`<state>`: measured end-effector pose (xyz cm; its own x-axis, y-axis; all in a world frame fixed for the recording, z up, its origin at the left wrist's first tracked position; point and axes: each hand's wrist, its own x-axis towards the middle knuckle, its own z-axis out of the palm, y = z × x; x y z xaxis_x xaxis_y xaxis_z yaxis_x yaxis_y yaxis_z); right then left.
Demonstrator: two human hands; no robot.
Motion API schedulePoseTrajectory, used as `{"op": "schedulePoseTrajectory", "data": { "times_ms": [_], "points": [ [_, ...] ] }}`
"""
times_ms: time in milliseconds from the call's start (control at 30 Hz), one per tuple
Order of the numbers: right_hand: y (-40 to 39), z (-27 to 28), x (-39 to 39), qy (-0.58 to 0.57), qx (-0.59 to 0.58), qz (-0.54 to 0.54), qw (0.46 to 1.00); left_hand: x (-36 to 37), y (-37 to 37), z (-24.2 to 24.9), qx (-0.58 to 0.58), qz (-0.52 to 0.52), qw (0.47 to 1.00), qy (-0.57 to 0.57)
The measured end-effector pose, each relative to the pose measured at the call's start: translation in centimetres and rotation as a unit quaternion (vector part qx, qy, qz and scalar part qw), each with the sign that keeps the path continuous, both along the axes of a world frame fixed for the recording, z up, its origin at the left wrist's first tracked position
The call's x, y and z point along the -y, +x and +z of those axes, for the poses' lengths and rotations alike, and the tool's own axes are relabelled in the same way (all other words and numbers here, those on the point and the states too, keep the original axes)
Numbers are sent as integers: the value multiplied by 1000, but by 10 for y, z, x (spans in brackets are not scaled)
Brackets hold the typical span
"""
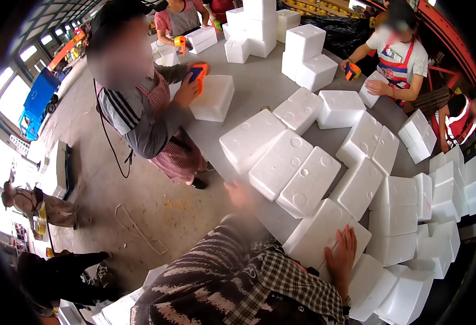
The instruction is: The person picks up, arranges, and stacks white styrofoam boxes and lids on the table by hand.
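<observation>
Steadying by one palm is judged to be the step in hand. At the upper left of the frame, an orange-and-blue plastic tape dispenser [197,77] is held by a co-worker [132,105] in a red-checked apron, at a white rectangular foam box [220,100]. Near the centre, the person's left grip [240,195] is seen by the edge of the grey, flat worktop [254,89]; it is blurred, and whether it is wide or narrow cannot be told. Just beyond it, two white foam boxes with round marks [295,173] are set side by side. At the lower right, a white oblong foam box [311,233] lies on the worktop under the person's right grip [342,253], which is laid wide and flat on it, not closed around it. For any shift of this box, a second palm on its free left side would be called for, with light, even pressure, since foam is easily dented. Farther right, white foam boxes in stacks [394,206] are crowded closely beside it.
</observation>
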<state>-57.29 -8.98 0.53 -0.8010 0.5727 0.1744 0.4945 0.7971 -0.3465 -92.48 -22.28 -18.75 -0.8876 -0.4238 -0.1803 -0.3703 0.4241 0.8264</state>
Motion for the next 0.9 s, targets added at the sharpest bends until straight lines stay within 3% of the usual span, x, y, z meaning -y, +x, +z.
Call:
{"op": "schedulePoseTrajectory", "data": {
  "times_ms": [67,333,433,667,900],
  "points": [
    [0,1,1,-5,2,-3,1000,0,-2,-7,13,6,1000,-2],
    [-2,4,1,-5,-7,-1,1000,-1,4,48,85,-2,995,51],
    [-3,5,1,-3,-7,-4,1000,-6,3,39,56,14,998,7],
    [-3,6,2,-6,-7,-4,1000,1,-1,9,32,-4,999,23],
    [-3,4,1,-6,-3,-4,1000,1,2,22,34,-7,999,41]
  ]
}}
